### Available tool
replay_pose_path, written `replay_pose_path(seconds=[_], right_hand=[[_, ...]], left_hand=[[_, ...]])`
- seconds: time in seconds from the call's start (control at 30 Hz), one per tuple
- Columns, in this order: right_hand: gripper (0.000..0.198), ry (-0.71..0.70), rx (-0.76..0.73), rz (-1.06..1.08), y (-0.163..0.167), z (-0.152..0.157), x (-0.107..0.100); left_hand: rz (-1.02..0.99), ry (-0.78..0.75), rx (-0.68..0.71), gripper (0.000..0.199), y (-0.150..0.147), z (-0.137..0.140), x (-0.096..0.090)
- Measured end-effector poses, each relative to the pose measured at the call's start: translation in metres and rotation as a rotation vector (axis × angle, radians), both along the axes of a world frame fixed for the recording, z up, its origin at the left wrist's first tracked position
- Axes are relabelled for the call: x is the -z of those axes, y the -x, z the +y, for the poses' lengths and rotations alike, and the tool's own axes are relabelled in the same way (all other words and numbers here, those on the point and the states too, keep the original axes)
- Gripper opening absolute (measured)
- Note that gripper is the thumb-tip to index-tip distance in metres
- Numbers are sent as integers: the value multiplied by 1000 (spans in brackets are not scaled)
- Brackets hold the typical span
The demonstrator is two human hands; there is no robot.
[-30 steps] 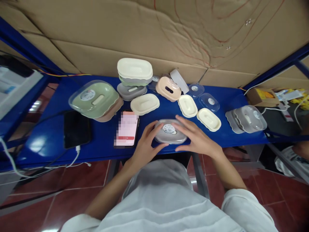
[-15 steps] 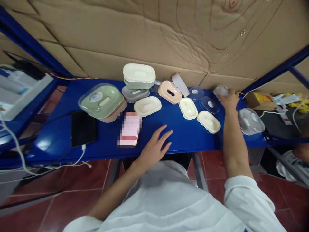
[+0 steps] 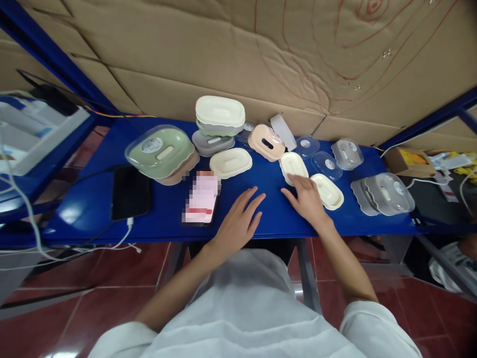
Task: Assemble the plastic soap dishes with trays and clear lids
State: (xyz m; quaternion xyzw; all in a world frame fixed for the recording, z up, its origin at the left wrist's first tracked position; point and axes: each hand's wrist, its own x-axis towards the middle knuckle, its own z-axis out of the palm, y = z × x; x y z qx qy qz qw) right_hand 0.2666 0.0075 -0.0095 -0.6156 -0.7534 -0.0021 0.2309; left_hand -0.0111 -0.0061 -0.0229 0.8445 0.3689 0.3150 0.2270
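Observation:
My left hand (image 3: 238,221) rests by the table's front edge, fingers spread, holding nothing. To its upper left lies a phone (image 3: 202,199), its screen lit and partly pixelated. My right hand (image 3: 307,201) is open, thumb apart, with its fingertips over the near edge of a shallow cream tray (image 3: 292,163). Whether they touch it, I cannot tell. Another cream tray (image 3: 328,194) lies right beside that hand, partly behind it. Farther back sits a peach lid (image 3: 265,141) with a dark oval slot. A third cream tray (image 3: 231,162) lies behind the left hand.
A green box with a clear cover (image 3: 160,151) stands left, near a black tablet (image 3: 130,194) on a white cable. Stacked trays (image 3: 219,112) stand at the back. Clear covers (image 3: 327,165) and grey boxes with clear covers (image 3: 347,154) occupy the right. Cardboard (image 3: 179,64) walls the rear.
My right hand has let go of the clear-covered box at the back right and come left to the cream trays. My left hand stays nearly still. The view has shifted slightly.

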Motion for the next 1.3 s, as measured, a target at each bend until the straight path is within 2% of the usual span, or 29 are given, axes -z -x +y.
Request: replay_pose_path(seconds=[0.13,0.23,0.33,0.47,0.53,0.57,0.63,0.73,0.83,0.93,1.03,1.13,1.23,1.3], right_hand=[[40,53,-132,185,15,-28,5],[34,83,-291,251,12,-29,-3],[37,21,-310,197,11,7,-14],[47,-28,-158,36,21,82,-17],[42,-5,-123,-26,26,102,-17],[38,-3,-123,-41,28,102,-18],[36,-40,-140,-38,30,84,-20],[35,-108,-175,-12,34,24,-26],[37,-61,-259,-30,41,-36,-24],[46,13,-331,-46,51,-70,-11],[58,11,-342,-43,62,-82,5],[62,-24,-352,-55,62,-84,13],[56,-34,-345,-48,32,-76,8],[52,-69,-184,9,-7,-60,2]], left_hand=[[47,-41,44,58,-1,4,-1],[135,-106,87,58,-2,3,0],[254,-179,121,48,-3,1,-1],[329,-233,107,27,4,-5,-1],[319,-255,112,27,12,-9,1],[305,-260,107,30,17,-11,1],[264,-258,74,38,27,-15,3],[188,-279,1,53,35,-17,7],[163,-311,-52,61,35,-13,10],[202,-287,-4,55,31,-8,10],[212,-258,81,41,30,-5,8],[211,-249,110,32,30,-5,6],[200,-236,109,32,30,-6,6],[179,-228,111,35,30,-7,8]])
